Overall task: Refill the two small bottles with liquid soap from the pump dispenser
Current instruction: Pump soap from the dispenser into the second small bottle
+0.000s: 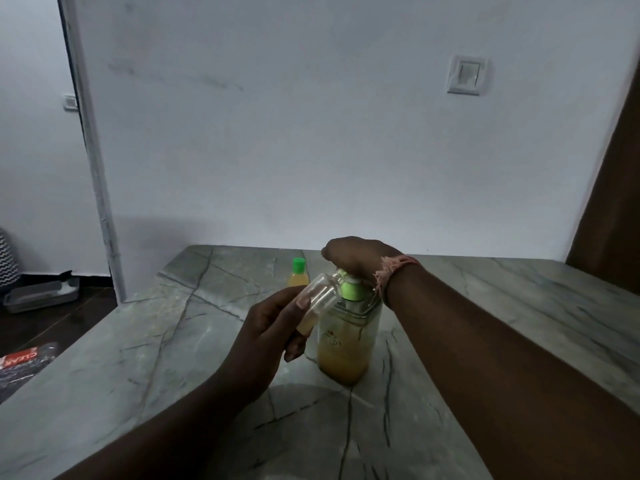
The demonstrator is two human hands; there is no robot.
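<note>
the pump dispenser [348, 336] is stood upright on the marble counter [502, 306], near the middle of the view, with yellow soap filling roughly its lower half. its green collar is seen just under the right hand [356, 259], which is laid over the pump head from above, palm down; whether the fingers are curled round the head cannot be told, as they are hidden behind the hand. a frayed pink thread band [391, 271] is worn on that wrist.

a small clear bottle [317, 303] is gripped by the left hand [273, 327], thumb and fingers wrapped round its lower part, and is tilted with its open mouth pointed to 1 o'clock, right against the pump spout. a little yellow soap is gathered at the bottle's low end.

a second small bottle [298, 273], capped in green and filled with yellow soap, is stood upright at 11 o'clock of the dispenser, further back on the counter.

a wall switch [465, 74] is mounted high at 1 o'clock.
</note>
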